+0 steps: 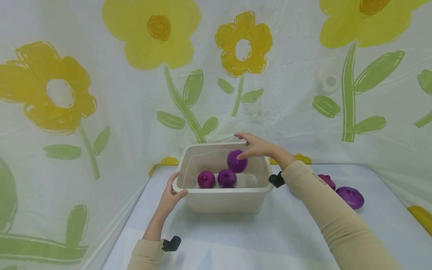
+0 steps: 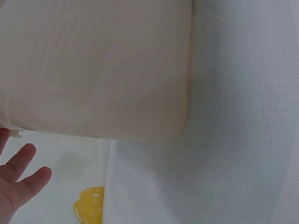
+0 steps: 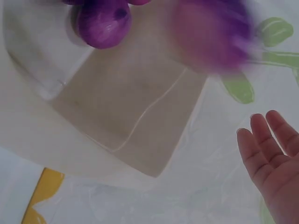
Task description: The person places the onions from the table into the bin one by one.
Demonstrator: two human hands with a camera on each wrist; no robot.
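Observation:
A beige plastic bin [image 1: 222,202] stands on the table. My left hand [image 1: 170,197] holds its front left corner, thumb on the front rim and fingers along the left side; in the left wrist view spread fingers [image 2: 28,170] show beside the bin wall. Two red onions [image 1: 206,179] [image 1: 227,177] lie inside. Above them a third red onion [image 1: 237,162] is in the air, blurred in the right wrist view. Over the bin's back right part, my right hand [image 1: 258,146] has its fingers spread, and they look apart from that onion in the right wrist view.
On the table to the right lie more red onions [image 1: 351,197], partly hidden behind the right sleeve [image 1: 324,210]. A white sheet with printed yellow flowers [image 1: 243,48] hangs behind the bin and along the sides.

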